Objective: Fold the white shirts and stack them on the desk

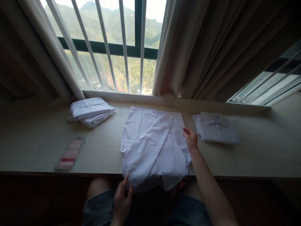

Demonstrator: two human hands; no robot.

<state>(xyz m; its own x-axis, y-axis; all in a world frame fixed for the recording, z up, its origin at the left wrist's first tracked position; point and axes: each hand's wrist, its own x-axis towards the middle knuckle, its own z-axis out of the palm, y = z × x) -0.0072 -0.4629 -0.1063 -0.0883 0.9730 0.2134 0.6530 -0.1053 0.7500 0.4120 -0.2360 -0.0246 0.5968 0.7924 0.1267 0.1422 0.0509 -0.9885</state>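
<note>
A white shirt (150,141) lies spread in the middle of the tabletop, with diagonal folds across it, and its lower end hangs over the front edge. My left hand (122,196) is at the shirt's lower left corner, fingers apart, fingertips touching the cloth. At the right side of the shirt is my right hand (190,138), its fingers pinched together on the side edge of the cloth. How much cloth is between those fingers is hard to see.
Folded white clothes (91,110) are stacked at the back left. A folded white collared shirt (215,127) lies to the right. A pixelated item (70,153) is near the left front edge. Behind the wooden tabletop (101,153) are a barred window (110,47) and curtains (185,47).
</note>
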